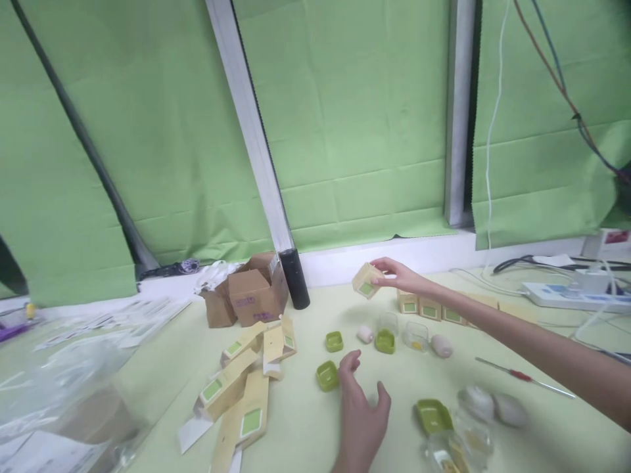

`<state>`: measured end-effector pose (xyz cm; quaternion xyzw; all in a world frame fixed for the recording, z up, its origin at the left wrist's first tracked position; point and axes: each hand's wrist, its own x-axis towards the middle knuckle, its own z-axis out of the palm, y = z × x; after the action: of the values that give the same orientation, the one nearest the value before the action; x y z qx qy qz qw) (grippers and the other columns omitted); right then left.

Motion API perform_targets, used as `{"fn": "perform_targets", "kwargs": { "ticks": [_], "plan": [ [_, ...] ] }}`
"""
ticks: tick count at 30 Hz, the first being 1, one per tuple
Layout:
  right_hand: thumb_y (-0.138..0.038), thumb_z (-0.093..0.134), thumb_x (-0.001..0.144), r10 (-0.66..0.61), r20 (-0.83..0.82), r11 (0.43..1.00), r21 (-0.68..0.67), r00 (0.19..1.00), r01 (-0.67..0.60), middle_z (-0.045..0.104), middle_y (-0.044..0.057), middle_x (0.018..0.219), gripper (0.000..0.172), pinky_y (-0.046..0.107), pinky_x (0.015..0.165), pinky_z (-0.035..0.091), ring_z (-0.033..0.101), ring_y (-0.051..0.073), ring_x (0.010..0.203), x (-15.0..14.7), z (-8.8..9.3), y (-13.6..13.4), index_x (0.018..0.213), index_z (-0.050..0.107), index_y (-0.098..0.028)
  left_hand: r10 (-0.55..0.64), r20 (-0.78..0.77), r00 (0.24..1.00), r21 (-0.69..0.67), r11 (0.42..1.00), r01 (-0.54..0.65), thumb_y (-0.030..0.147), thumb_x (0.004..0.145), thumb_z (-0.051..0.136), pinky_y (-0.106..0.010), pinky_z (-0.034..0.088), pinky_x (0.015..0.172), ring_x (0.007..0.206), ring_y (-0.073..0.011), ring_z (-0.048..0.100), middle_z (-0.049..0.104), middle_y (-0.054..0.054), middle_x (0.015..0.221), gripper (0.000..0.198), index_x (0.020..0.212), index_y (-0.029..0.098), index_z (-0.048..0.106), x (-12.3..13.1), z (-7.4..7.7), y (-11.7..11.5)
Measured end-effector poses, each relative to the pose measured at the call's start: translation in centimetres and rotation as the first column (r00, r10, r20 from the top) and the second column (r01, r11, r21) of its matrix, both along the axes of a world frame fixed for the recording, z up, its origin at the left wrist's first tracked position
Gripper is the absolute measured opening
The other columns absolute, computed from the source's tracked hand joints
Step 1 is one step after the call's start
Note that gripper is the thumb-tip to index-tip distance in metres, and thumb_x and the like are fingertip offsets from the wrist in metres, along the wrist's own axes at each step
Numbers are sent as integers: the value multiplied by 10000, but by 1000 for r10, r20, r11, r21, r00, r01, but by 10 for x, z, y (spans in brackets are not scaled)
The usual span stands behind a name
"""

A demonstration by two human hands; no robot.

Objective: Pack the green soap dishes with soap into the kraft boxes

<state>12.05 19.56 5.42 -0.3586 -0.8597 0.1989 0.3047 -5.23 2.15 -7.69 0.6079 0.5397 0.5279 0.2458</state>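
Note:
My right hand (394, 272) grips a small cream-coloured box (363, 278) with a green panel, raised above the table toward the back. Low in front, my left hand (362, 410) hovers with fingers apart and nothing between them. Its fingertips are beside a small green square dish (327, 376). Another green dish (334, 341) sits just behind. Farther right are a pinkish-white rounded piece (365, 334), a green dish (385, 341), a clear container (415, 336) with something yellow inside, and a second pale rounded piece (441, 345).
Boxes with open flaps (227, 384) lie left of centre. A brown carton (259, 289) and black cylinder (294, 279) stand behind. A row of small boxes (430, 309) and a power strip (566, 294) are at right. A screwdriver-like tool (521, 376) lies nearer.

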Motion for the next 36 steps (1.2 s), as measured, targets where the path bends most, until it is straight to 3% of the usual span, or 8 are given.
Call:
{"fn": "perform_targets", "kwargs": {
  "ticks": [4,8,12,16,20,23,28,36],
  "plan": [
    [-285,542,898,-146,159,987,90,976,133,566,71,1174,279,416,808,502,593,208,969,1,-17,26,1154,536,-174,-75,-64,995,-40,997,72,176,806,421,-396,364,925,1043,-228,465,443,-112,1149,317,1119,196,380,-1,1,1],
    [-287,543,898,-157,306,983,143,939,118,566,72,1172,287,414,801,505,595,208,965,4,-27,15,1160,531,-171,-127,-104,986,-73,990,120,185,812,408,-388,379,871,957,-211,494,472,-96,1096,279,1088,206,371,2,3,2],
    [-288,540,896,-14,392,990,135,920,-43,598,60,1124,224,412,832,480,594,197,957,6,-25,-32,1084,578,-172,-224,-91,970,-124,969,212,184,805,426,-367,379,853,914,-195,502,515,-66,1018,319,1110,217,339,3,7,1],
    [-152,630,722,172,455,975,48,874,-216,682,-21,748,93,338,914,381,606,134,707,9,-31,-99,686,694,-209,-370,-104,923,-163,922,351,138,703,527,-311,384,796,840,-172,474,489,-10,874,237,893,224,414,1,16,-7],
    [-158,639,637,140,471,986,16,871,-167,648,-16,594,105,416,914,332,577,157,603,7,-43,-134,548,682,-193,-561,-83,823,-362,787,500,286,441,779,-293,405,728,837,-178,432,416,3,924,599,875,226,370,8,21,-20],
    [-129,583,682,112,446,991,12,888,-131,650,-13,634,139,395,904,329,573,147,616,10,-41,-141,620,693,-187,-575,-156,803,-433,771,468,343,342,818,-361,389,826,976,-239,400,383,-41,1049,788,981,215,375,19,21,-26],
    [-207,596,765,130,386,988,24,913,-151,620,4,874,109,331,877,347,554,182,900,29,-30,-164,722,694,-227,-578,-333,745,-343,810,475,292,502,735,-388,335,889,999,-253,385,429,-45,1027,516,942,222,476,26,29,-26],
    [-146,735,683,40,529,923,306,847,-235,610,39,827,57,353,813,359,553,215,854,18,-63,-162,691,703,-191,-511,-300,806,-421,828,369,298,532,734,-374,349,850,981,-239,404,447,-29,990,467,908,218,470,10,39,-21]
  ]
}}
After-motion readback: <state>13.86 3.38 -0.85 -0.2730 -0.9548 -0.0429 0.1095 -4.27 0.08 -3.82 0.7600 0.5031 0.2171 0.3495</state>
